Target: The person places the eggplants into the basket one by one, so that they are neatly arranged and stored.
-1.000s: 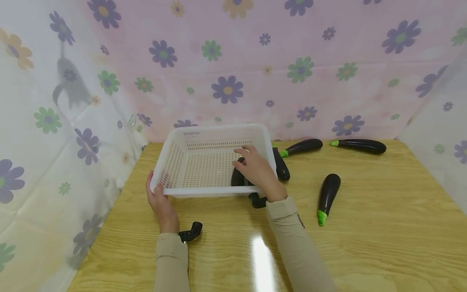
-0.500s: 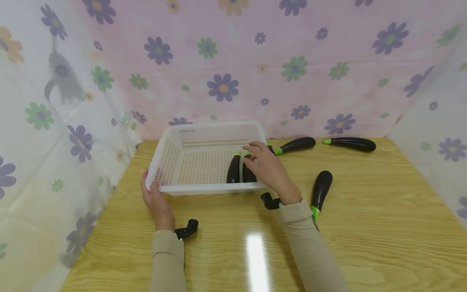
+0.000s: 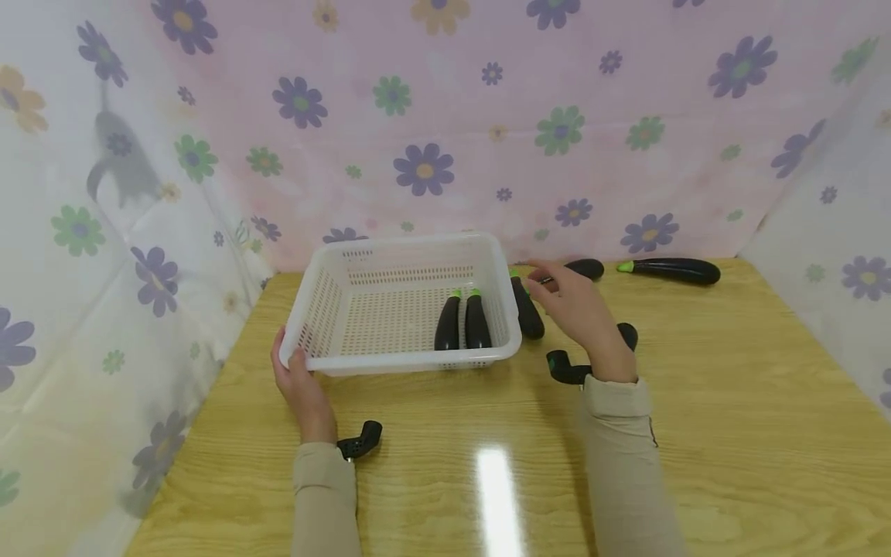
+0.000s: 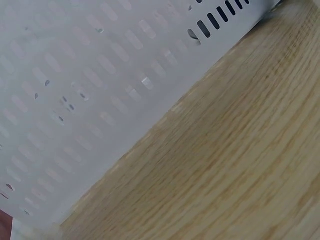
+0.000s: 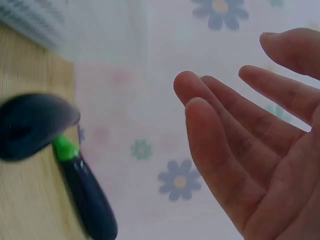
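Note:
A white plastic basket (image 3: 390, 361) stands on the wooden table, holding two dark eggplants, a left one (image 3: 447, 323) and a right one (image 3: 477, 321). My left hand (image 3: 301, 387) grips its front left corner, thumb on the rim. In the left wrist view the slotted basket wall (image 4: 100, 100) fills the upper left. My right hand (image 3: 574, 309) hovers to the right of the basket, holding nothing, fingers apart and loosely bent. Nearest to it is an eggplant (image 3: 527, 309) beside the basket wall. Another eggplant (image 3: 586, 268) is partly hidden behind the hand.
Toward the back right lies an eggplant (image 3: 671, 269) with a green stem end. My right wrist covers most of a further eggplant (image 3: 629, 334). A flowered cloth (image 3: 425, 116) hangs right behind the table (image 3: 731, 402), with more cloth at both sides.
My right hand has come out of the basket and moved right, over the eggplants outside, uncovering the two inside. My left hand keeps its hold on the basket corner.

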A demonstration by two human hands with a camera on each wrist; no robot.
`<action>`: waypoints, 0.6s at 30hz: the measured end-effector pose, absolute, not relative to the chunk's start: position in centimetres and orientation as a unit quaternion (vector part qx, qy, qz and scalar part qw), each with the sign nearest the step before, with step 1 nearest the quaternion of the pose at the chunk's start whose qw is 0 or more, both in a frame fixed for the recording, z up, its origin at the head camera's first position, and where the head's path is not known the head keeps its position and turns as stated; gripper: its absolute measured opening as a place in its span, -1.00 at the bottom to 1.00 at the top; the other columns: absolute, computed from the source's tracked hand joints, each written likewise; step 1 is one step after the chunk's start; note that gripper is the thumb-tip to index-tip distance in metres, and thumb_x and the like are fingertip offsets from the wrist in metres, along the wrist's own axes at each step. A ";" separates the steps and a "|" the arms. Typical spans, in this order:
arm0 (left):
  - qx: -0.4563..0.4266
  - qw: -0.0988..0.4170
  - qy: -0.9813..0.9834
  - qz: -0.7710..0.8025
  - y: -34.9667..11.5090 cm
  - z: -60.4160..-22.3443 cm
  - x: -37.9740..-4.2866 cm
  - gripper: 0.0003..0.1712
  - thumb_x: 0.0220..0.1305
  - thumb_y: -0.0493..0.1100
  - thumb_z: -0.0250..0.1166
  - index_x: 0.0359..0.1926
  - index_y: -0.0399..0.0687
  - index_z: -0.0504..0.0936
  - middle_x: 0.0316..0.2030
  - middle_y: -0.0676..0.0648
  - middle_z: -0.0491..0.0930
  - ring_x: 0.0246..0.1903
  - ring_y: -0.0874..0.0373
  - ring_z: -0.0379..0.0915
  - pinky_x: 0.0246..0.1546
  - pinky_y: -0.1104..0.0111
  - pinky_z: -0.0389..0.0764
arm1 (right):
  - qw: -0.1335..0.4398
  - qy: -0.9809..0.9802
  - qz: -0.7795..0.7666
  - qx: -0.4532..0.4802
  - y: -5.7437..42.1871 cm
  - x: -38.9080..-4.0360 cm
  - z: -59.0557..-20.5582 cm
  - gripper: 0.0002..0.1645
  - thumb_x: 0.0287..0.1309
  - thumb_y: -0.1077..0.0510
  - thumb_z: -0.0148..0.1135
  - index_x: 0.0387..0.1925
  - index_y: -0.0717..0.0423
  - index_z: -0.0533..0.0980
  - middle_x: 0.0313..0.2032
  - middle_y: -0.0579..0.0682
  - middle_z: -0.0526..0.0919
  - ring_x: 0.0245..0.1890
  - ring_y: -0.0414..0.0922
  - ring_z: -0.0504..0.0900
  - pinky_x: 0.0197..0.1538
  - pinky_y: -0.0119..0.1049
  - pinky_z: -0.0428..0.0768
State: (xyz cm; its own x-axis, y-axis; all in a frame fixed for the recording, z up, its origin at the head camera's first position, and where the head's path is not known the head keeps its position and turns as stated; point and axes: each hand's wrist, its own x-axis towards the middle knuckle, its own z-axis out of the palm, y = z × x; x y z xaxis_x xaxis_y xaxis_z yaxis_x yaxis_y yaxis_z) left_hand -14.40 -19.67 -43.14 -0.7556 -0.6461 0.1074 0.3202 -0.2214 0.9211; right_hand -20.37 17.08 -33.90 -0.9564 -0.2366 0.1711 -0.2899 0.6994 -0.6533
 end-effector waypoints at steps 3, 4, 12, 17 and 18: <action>0.144 0.317 -0.539 -0.767 -19.7 -43.4 -14.4 -0.55 0.30 -0.15 -0.12 0.20 0.19 0.29 0.15 0.02 0.30 0.11 0.13 0.23 0.10 0.22 0.18 | 0.034 -0.922 0.367 0.115 18.6 -20.7 -34.5 -0.39 0.22 -0.19 -0.14 0.26 -0.09 0.20 0.03 0.03 0.44 -0.13 -0.01 0.50 -0.20 -0.06 0.46; 0.143 0.317 -0.540 -0.766 -19.7 -43.4 -14.4 -0.56 0.30 -0.15 -0.12 0.19 0.21 0.29 0.15 0.02 0.30 0.11 0.13 0.24 0.10 0.22 0.19 | 0.036 -0.923 0.368 0.108 19.1 -20.9 -34.7 -0.40 0.23 -0.17 -0.13 0.26 -0.07 0.20 0.04 0.05 0.44 -0.11 0.01 0.48 -0.16 -0.03 0.44; 0.157 0.308 -0.547 -0.763 -19.7 -43.4 -14.3 -0.56 0.30 -0.15 -0.13 0.20 0.19 0.29 0.14 0.03 0.30 0.09 0.14 0.25 0.09 0.24 0.20 | 0.060 -0.910 0.403 0.071 21.0 -21.8 -37.0 -0.44 0.25 -0.08 -0.09 0.22 0.02 0.25 0.01 0.11 0.46 0.02 0.08 0.39 0.00 0.01 0.34; 0.150 0.315 -0.542 -0.764 -19.8 -43.4 -14.5 -0.54 0.28 -0.17 -0.12 0.21 0.11 0.28 0.14 0.01 0.31 0.09 0.13 0.25 0.09 0.22 0.20 | 0.043 -0.917 0.392 0.065 20.9 -22.7 -38.0 -0.40 0.25 -0.16 -0.16 0.23 0.03 0.24 0.07 0.13 0.43 0.07 0.16 0.33 0.02 0.10 0.27; 0.149 0.315 -0.542 -0.765 -19.8 -43.4 -14.6 -0.53 0.28 -0.17 -0.12 0.22 0.09 0.27 0.14 0.01 0.31 0.09 0.12 0.25 0.09 0.21 0.20 | 0.042 -0.919 0.387 0.066 20.8 -22.8 -38.2 -0.40 0.25 -0.16 -0.17 0.23 0.03 0.24 0.08 0.14 0.43 0.09 0.17 0.31 0.04 0.11 0.25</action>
State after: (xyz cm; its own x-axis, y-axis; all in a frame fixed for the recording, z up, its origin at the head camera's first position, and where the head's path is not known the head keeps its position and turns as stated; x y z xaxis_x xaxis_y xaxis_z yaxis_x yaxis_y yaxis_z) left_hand -14.55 -19.83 -43.37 -0.7568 -0.6436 0.1139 0.3207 -0.2137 0.9228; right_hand -22.81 20.76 -38.24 -0.9877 -0.0896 0.1282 -0.1543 0.6920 -0.7052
